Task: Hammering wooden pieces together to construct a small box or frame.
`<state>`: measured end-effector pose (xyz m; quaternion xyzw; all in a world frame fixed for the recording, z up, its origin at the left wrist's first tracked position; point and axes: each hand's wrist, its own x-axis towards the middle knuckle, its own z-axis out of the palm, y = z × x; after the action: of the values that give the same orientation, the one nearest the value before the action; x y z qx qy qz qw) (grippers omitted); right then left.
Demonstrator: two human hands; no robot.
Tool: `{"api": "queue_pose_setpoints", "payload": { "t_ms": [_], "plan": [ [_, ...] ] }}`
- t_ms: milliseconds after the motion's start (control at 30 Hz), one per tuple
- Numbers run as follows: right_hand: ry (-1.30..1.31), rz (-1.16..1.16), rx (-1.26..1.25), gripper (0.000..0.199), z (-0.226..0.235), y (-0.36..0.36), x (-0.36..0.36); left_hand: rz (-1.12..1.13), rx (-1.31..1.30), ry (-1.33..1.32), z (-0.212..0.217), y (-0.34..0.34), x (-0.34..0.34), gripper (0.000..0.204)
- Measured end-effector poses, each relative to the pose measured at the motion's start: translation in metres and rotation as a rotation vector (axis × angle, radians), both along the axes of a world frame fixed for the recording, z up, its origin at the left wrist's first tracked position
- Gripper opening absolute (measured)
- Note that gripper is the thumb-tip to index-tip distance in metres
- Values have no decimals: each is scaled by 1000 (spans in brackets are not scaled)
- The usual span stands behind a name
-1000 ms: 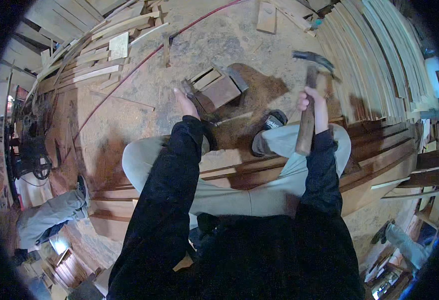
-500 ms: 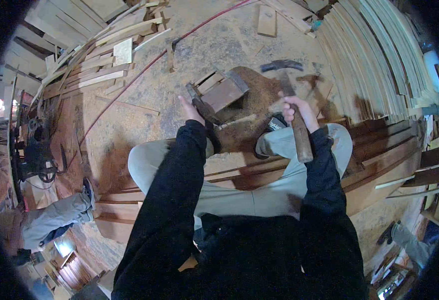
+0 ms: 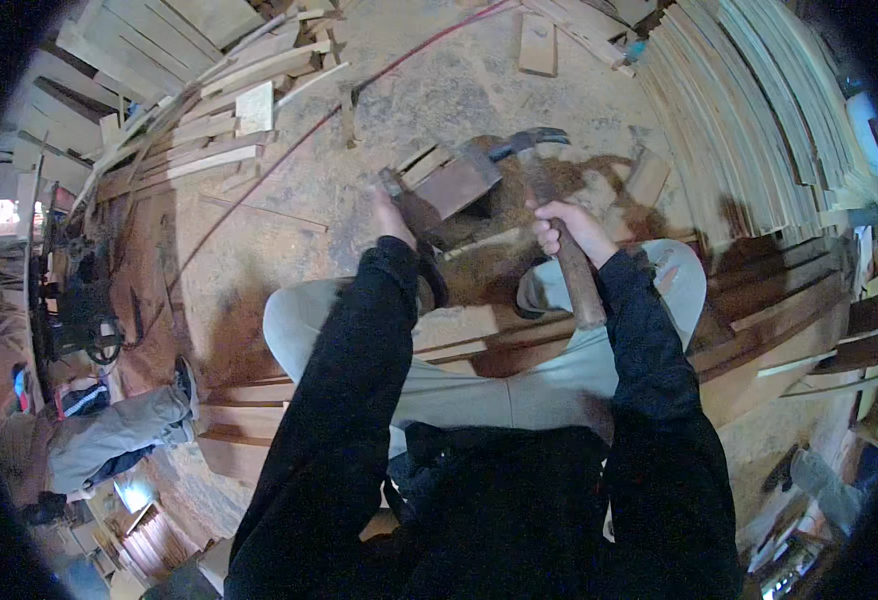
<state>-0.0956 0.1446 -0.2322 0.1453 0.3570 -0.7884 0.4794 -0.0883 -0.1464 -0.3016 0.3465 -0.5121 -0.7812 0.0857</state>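
Boxy brown wooden piece (image 3: 462, 190): sits at twelve o'clock from the middle of the view, beyond the knees, its long side slanting up toward one o'clock; whether it rests fully on the dusty tan floor (image 3: 424, 105) cannot be told.
Handling: looks stiff and fairly dense, small enough for one hand to steady; rough, dry wood should hardly slip, though thin edges could split under a hard knock.
Where to hold: the darker end board (image 3: 396, 184) at its ten o'clock side seems the best grip, well away from the opposite end, which lies near the hammer.
Box cavity: the upper face looks partly open, with pale wooden strips (image 3: 429, 167) set in or across it; how deep it runs is hidden.
Left hand (image 3: 391, 215): at eleven o'clock, against the darker end board, thumb side showing; its fingers are largely hidden, so how far they close cannot be told.
Right hand (image 3: 567, 228): at two o'clock, fingers wrapped round the handle of a dark metal claw hammer with a brown wooden shaft (image 3: 581, 290).
Hammer head: at one o'clock, just beside the box's far end; contact cannot be told.
Stacked wood: long pale slats (image 3: 759, 110) at two o'clock, farther out; mixed offcuts (image 3: 194, 155) at ten.
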Motion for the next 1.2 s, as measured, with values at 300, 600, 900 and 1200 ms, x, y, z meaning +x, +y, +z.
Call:
{"api": "queue_pose_setpoints", "payload": {
  "t_ms": [300, 600, 900, 1200],
  "plan": [
    [-125, -361, -109, 17, -50, 38, -5, -135, -363, 174, 112, -34, -9, 70],
    [-445, -416, -373, 14, -35, 42, 2, -730, -1420, -109, 110, -75, 38, 57],
    [-495, -350, -368, 11, -22, 34, -4, -1099, -1441, -371, 116, -68, 44, 60],
    [-515, -337, -379, 13, -25, 42, -8, -1133, -1488, -262, 105, -54, 39, 57]
  ]
}}
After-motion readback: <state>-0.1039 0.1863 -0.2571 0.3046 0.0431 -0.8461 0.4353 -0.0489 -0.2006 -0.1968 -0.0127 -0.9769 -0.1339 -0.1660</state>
